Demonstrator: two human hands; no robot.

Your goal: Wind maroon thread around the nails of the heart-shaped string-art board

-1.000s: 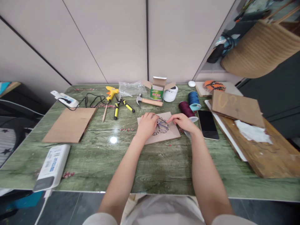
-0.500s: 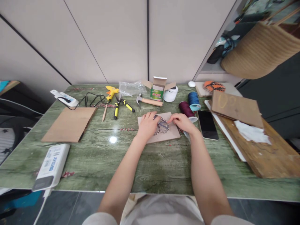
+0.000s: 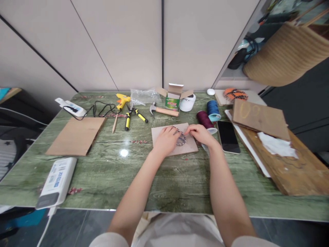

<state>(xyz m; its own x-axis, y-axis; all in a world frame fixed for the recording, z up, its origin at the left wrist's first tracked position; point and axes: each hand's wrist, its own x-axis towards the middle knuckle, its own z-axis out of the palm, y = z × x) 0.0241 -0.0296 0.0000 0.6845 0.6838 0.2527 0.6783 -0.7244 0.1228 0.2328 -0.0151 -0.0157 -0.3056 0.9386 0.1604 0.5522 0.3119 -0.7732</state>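
A round wire-and-thread piece (image 3: 181, 139) lies on a small cardboard sheet (image 3: 190, 147), and its left part is hidden. My left hand (image 3: 166, 141) lies over that part, fingers curled onto the wires. My right hand (image 3: 198, 133) comes in from the right, its fingertips at the piece's upper right edge. Whether those fingers pinch anything is too small to tell. A small translucent item (image 3: 205, 148) sits just below my right wrist.
Maroon (image 3: 204, 121) and blue (image 3: 213, 108) thread spools stand to the right, beside a phone (image 3: 228, 136). Behind lie a claw hammer (image 3: 161, 110), yellow-handled snips (image 3: 132, 117), a glue gun (image 3: 122, 101) and a small box (image 3: 172, 101). Boards lie on both sides.
My left hand has slid to the right over the wire piece and covers more of it. My right hand has barely moved.
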